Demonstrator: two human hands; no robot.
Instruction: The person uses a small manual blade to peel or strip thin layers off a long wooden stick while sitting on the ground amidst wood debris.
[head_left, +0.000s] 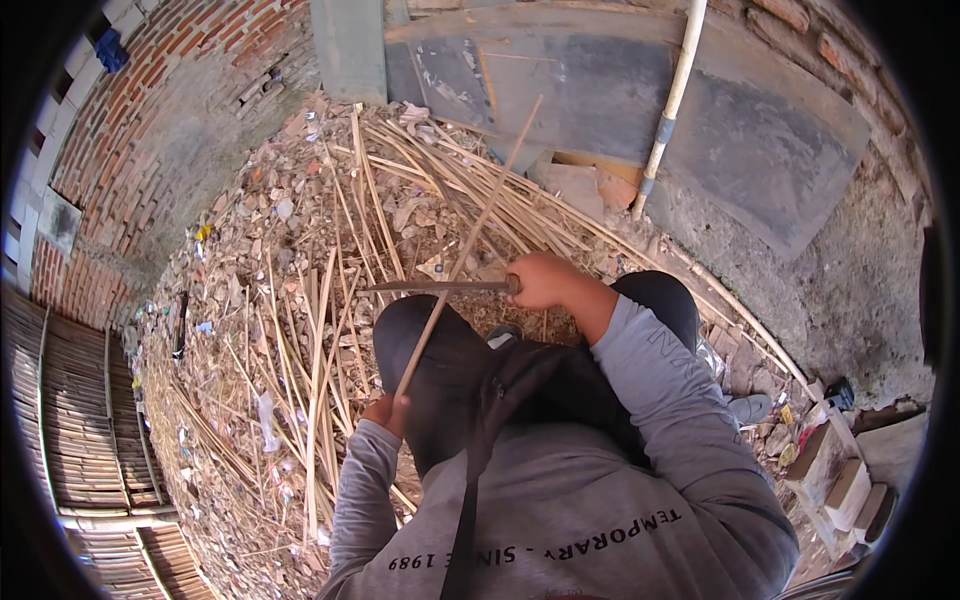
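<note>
My right hand is closed round the handle of a long knife, whose blade points left above my left knee. Low beside my left thigh, my left hand grips the near end of a long thin bamboo strip. The strip slants up and away to the right, and the blade crosses it near my knee. Whether the edge touches the strip I cannot tell. More split bamboo strips lie on the ground by my left hand.
A larger pile of bamboo strips lies ahead on rubble-strewn ground. A pale pole leans against grey panels at the far right. Brick walling stands at the far left, with a bamboo slat screen nearer.
</note>
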